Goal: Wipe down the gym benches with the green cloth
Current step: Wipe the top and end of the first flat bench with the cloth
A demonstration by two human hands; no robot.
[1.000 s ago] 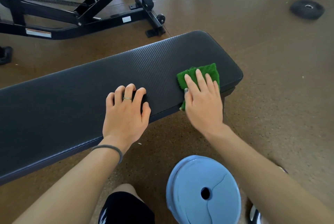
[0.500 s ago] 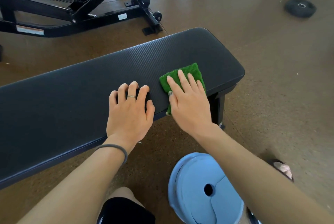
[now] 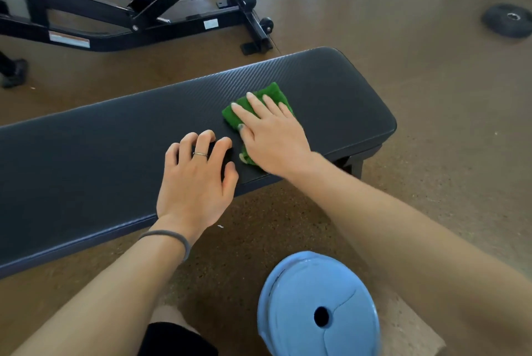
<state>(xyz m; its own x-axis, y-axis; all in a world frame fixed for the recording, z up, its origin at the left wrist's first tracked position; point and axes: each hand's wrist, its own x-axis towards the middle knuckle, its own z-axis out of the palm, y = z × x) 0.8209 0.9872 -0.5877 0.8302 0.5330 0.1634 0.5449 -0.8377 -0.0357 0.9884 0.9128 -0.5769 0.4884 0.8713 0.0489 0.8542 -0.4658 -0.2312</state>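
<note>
A flat black padded bench (image 3: 86, 154) runs across the view from lower left to upper right. The folded green cloth (image 3: 273, 94) lies on its top, right of the middle. My right hand (image 3: 270, 137) lies flat on the cloth with straight, spread fingers and presses it to the pad. My left hand (image 3: 195, 183), with a ring on one finger, rests on the bench just left of the cloth, fingers slightly bent, holding nothing.
A black adjustable bench frame (image 3: 138, 13) stands behind the flat bench. Two black weight plates (image 3: 508, 20) lie on the brown floor at the far right. A light blue weight plate (image 3: 319, 306) lies near my knee at the bottom.
My right hand has slid the green cloth leftward along the bench, away from its right end and close to my left hand. My left hand has stayed in place.
</note>
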